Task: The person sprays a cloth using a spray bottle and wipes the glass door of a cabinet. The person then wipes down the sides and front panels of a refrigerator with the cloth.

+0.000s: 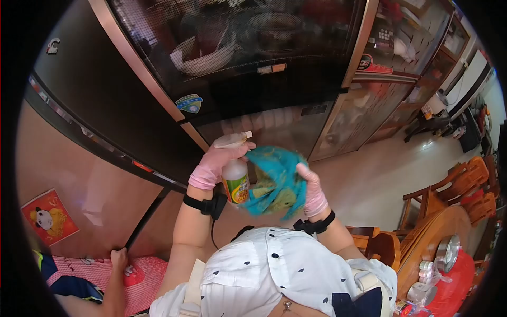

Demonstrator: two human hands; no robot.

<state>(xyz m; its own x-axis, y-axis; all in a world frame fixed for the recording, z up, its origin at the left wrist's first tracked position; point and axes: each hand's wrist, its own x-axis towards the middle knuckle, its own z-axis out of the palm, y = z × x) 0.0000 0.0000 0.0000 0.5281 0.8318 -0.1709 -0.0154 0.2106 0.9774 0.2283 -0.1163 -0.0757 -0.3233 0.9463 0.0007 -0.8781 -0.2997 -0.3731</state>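
Near the dark cabinet, left hand is wrapped round a spray bottle, right hand clamped on a kinda blurry teal cloth, fingers mostly hidden.

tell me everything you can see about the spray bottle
The spray bottle has a pale, plastic-looking body, a whitish spray head and a green-and-yellow label, its print too blurred to read. It is held head up, nozzle toward the right, near its neck by the pink-gloved left hand. The blue cloth is right beside it; whether they touch is unclear.
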